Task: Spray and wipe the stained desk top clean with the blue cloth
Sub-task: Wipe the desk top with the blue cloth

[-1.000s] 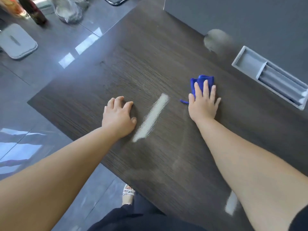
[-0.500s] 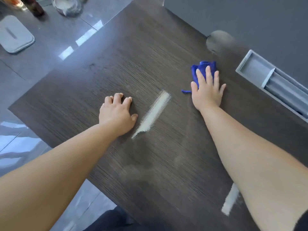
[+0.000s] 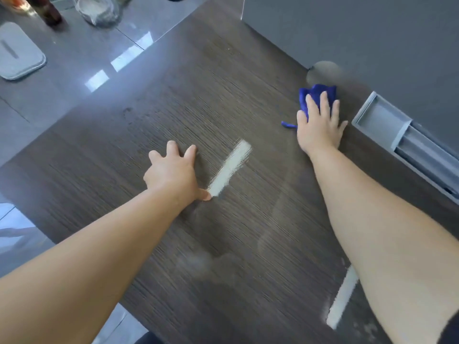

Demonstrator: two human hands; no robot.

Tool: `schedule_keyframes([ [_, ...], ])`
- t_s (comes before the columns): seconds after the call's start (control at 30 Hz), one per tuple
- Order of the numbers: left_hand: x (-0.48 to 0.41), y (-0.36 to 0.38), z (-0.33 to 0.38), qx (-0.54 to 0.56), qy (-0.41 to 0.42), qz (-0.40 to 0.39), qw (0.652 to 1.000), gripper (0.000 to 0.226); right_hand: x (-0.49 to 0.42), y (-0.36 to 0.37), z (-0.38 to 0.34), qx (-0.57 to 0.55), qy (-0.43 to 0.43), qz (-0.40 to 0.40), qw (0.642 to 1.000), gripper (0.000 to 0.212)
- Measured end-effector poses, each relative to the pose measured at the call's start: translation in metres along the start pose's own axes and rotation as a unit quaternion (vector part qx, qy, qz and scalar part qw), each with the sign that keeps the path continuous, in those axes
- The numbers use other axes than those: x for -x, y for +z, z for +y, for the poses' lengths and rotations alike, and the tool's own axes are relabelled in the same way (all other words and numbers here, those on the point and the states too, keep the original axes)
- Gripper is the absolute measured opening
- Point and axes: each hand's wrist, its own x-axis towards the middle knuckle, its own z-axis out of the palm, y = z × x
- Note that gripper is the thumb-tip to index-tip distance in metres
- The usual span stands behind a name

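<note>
The dark wood-grain desk top (image 3: 173,115) fills most of the head view. My right hand (image 3: 319,125) presses flat on the crumpled blue cloth (image 3: 314,93) near the desk's far right, just below a round grey patch (image 3: 323,70). My left hand (image 3: 173,172) rests on the desk with fingers spread and holds nothing. A whitish streak (image 3: 231,167) lies just right of its thumb. A second pale streak (image 3: 342,301) shows near the right forearm. Faint smudges (image 3: 198,264) mark the near part. No spray bottle is in sight.
A grey recessed cable tray (image 3: 397,135) sits in the desk right of the cloth. A grey partition (image 3: 347,28) rises behind the desk. On the glossy floor at the far left are a grey lid (image 3: 17,53), a dark bottle (image 3: 49,11) and a clear bag (image 3: 99,8).
My right hand has pushed the blue cloth away from me and to the right, up to the round grey patch. The left hand has spread its fingers and stayed in place.
</note>
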Motion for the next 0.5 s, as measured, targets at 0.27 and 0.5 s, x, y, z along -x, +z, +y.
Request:
schedule_keyframes([
  [0.27,-0.003,0.0,0.0,-0.024,0.007,-0.016,1.0,0.112,0.039,0.018,-0.037,0.058,-0.365,-0.03,0.929,0.057],
  [0.5,-0.001,0.002,-0.003,-0.016,0.013,-0.003,1.0,0.112,-0.017,0.01,-0.07,0.016,-0.035,0.009,0.999,0.054],
])
